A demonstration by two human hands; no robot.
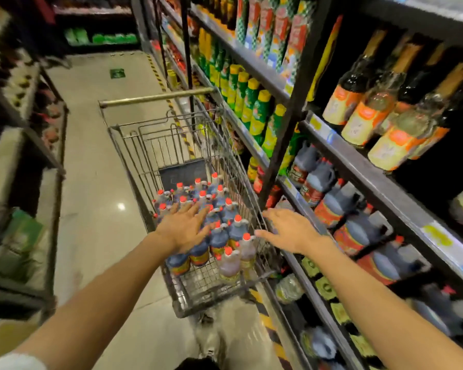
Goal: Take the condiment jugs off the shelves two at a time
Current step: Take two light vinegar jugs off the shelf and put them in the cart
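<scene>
1. Head view: dark jugs with red caps (340,206) stand in a row on a low shelf (358,166) at the right, long axis upright, caps up, handles turned toward the aisle.
2. More of the same jugs fill the near end of a wire cart (171,145) in the aisle. These cart jugs (219,236) also stand upright with their red caps up, packed side by side; two paler ones sit at the nearest corner.
3. The left hand (183,228) is stretched out over the cart jugs, palm down, fingers straight and spread. Its grip is apart and holds nothing; whether the fingertips touch the caps below cannot be told.
4. The right hand (292,229) hovers between the cart's right rim and the shelf edge, fingers straight and spread, thumb out toward the cart. Its grip is apart too, around nothing, near the shelf jugs but not touching them.
5. Tall bottles with orange labels (369,121) lean on the shelf above, and green bottles with yellow caps (251,102) line the shelf farther along.
6. The pale tiled floor (91,156) carries a yellow and black striped strip along the foot of the shelving.
</scene>
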